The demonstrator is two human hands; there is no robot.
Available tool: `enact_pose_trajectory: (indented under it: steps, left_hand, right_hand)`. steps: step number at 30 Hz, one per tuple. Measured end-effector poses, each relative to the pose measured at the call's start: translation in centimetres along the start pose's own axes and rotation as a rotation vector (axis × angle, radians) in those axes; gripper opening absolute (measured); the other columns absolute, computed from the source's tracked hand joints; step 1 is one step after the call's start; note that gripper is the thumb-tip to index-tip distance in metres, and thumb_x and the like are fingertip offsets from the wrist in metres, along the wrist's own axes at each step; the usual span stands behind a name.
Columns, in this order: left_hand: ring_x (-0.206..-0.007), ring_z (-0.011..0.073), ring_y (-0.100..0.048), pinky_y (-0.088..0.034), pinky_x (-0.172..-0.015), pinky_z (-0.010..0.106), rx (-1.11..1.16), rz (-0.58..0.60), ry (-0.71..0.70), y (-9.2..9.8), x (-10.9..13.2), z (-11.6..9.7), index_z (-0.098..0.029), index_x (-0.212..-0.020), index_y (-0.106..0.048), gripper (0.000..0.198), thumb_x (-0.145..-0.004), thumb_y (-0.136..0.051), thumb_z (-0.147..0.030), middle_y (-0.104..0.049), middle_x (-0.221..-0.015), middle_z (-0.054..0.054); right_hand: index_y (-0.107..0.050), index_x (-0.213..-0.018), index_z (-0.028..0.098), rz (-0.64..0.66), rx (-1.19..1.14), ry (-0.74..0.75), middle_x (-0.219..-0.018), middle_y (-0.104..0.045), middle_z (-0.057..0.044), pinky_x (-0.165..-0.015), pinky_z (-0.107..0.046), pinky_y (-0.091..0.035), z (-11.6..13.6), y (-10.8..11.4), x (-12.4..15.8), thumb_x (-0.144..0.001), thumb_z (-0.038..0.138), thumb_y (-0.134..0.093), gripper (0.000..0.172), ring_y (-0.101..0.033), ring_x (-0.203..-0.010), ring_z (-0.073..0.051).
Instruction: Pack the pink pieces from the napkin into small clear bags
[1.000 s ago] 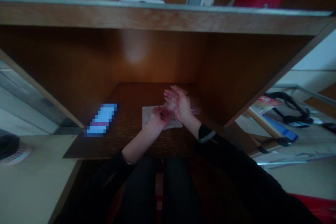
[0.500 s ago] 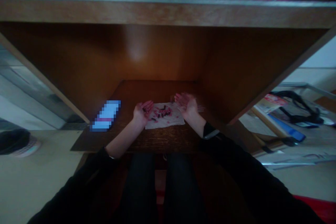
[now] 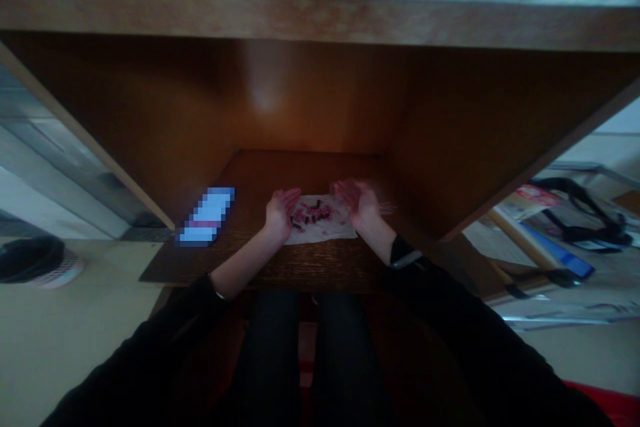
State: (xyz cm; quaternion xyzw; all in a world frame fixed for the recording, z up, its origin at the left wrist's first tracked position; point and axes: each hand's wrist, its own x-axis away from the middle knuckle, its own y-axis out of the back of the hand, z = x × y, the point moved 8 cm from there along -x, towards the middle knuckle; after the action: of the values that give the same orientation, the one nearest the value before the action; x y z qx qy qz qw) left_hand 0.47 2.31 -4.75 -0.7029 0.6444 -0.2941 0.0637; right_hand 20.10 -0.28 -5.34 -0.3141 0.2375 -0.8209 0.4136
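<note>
A white tissue-like sheet (image 3: 325,234) lies on the brown desktop. On it is a loose cluster of small pink beads (image 3: 323,211) and several short dark cylindrical pieces (image 3: 311,219). My left hand (image 3: 281,215) stands at the sheet's left edge, open, with its palm turned inward and fingers stretched out. A few dark bits show close beside that palm. Over the right edge my right hand (image 3: 362,205) is open too, palm facing the beads, and nothing shows in it. Its fingers are slightly blurred.
A phone (image 3: 206,217) with a pixelated screen lies at the desk's left. Thin pale strands (image 3: 387,208) lie beyond my right hand. A shelf (image 3: 320,17) with packages crosses above. A bin (image 3: 43,261) stands left; a rack (image 3: 565,233) with items is at right.
My left hand has rolled its palm inward toward the sheet; the dark pieces seen on it before no longer show there. My right hand has tilted inward slightly. The view shifted a little.
</note>
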Motion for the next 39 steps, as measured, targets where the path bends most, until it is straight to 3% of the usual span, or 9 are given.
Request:
enact_pose_trajectory:
  steps: [7,9,11,14,18,23,29,33,39]
  left_hand:
    - [-0.1,0.0207,-0.066,-0.047,-0.091,0.031,0.012,0.02,-0.049,-0.2,-0.5,-0.4,-0.019,-0.076,-0.066,0.027,-0.093,-0.046,-0.02,-0.073,-0.08,0.006]
    - [-0.095,0.0222,-0.066,-0.048,-0.087,0.029,-0.09,0.111,-0.118,-1.2,-0.6,-1.2,-0.017,-0.072,-0.068,0.02,-0.088,-0.057,-0.02,-0.072,-0.077,0.008]
    - [-0.087,0.0227,-0.067,-0.049,-0.081,0.029,-0.257,0.277,-0.126,-2.9,-0.5,-1.3,-0.015,-0.07,-0.071,0.014,-0.083,-0.065,-0.019,-0.072,-0.074,0.009]
    - [-0.072,0.0209,-0.067,-0.051,-0.071,0.03,-0.415,0.498,-0.021,-5.1,-0.3,-0.1,-0.015,-0.075,-0.073,0.016,-0.085,-0.065,-0.023,-0.072,-0.073,0.011]
    - [-0.057,0.0179,-0.065,-0.05,-0.058,0.029,-0.387,0.598,0.112,-6.6,-0.1,1.6,-0.013,-0.077,-0.072,0.02,-0.09,-0.058,-0.02,-0.07,-0.066,0.01]
    - [-0.058,0.0152,-0.067,-0.051,-0.059,0.026,-0.237,0.521,0.102,-6.7,-1.2,0.9,-0.011,-0.074,-0.072,0.021,-0.083,-0.057,0.0,-0.073,-0.074,0.01]
    - [-0.062,0.0127,-0.068,-0.051,-0.065,0.021,-0.104,0.428,0.117,-4.7,-3.3,-0.8,-0.012,-0.073,-0.074,0.032,-0.079,-0.052,0.01,-0.073,-0.07,0.01]
    - [-0.069,0.0136,-0.07,-0.053,-0.069,0.022,-0.206,0.443,0.104,-4.2,-4.0,-0.7,-0.016,-0.082,-0.076,0.035,-0.077,-0.053,0.01,-0.075,-0.076,0.008]
    - [-0.066,0.0127,-0.07,-0.053,-0.068,0.021,-0.237,0.509,0.047,-4.5,-4.3,0.0,-0.016,-0.077,-0.075,0.031,-0.076,-0.057,0.009,-0.076,-0.077,0.008]
  right_hand:
    - [-0.062,-0.072,0.021,0.123,0.06,-0.016,-0.074,-0.071,-0.002,-0.085,-0.033,-0.057,-0.5,-0.8,-0.9,-0.089,0.014,-0.047,0.024,-0.071,-0.076,-0.015]
    - [-0.064,-0.072,0.021,0.165,0.095,-0.03,-0.073,-0.071,-0.003,-0.085,-0.033,-0.057,-0.4,-1.4,-0.8,-0.089,0.014,-0.048,0.024,-0.07,-0.074,-0.015]
    - [-0.065,-0.072,0.021,0.226,0.132,-0.04,-0.073,-0.072,-0.002,-0.084,-0.033,-0.057,-0.2,-2.2,-0.7,-0.089,0.013,-0.049,0.024,-0.07,-0.074,-0.015]
    - [-0.066,-0.073,0.022,0.299,0.148,-0.006,-0.074,-0.072,-0.002,-0.084,-0.033,-0.058,0.3,-3.2,-0.5,-0.088,0.013,-0.053,0.022,-0.07,-0.076,-0.016]
    - [-0.067,-0.076,0.022,0.309,0.132,0.084,-0.076,-0.072,0.0,-0.082,-0.031,-0.056,0.6,-4.0,-0.7,-0.085,0.014,-0.057,0.016,-0.069,-0.075,-0.014]
    - [-0.069,-0.072,0.02,0.314,0.226,0.174,-0.075,-0.072,0.001,-0.076,-0.025,-0.054,0.8,-3.9,-1.2,-0.08,0.011,-0.059,0.015,-0.067,-0.074,-0.011]
    - [-0.073,-0.077,0.018,0.475,0.469,0.199,-0.077,-0.074,-0.001,-0.073,-0.026,-0.053,1.3,-3.4,-1.7,-0.069,0.009,-0.068,0.014,-0.068,-0.071,-0.012]
    - [-0.074,-0.083,0.018,0.519,0.613,0.278,-0.077,-0.074,-0.001,-0.066,-0.023,-0.05,1.3,-3.5,-1.9,-0.068,0.012,-0.072,0.016,-0.066,-0.066,-0.011]
    - [-0.073,-0.08,0.019,0.498,0.64,0.341,-0.075,-0.073,-0.001,-0.065,-0.024,-0.05,1.4,-3.5,-1.9,-0.069,0.012,-0.072,0.013,-0.066,-0.066,-0.012]
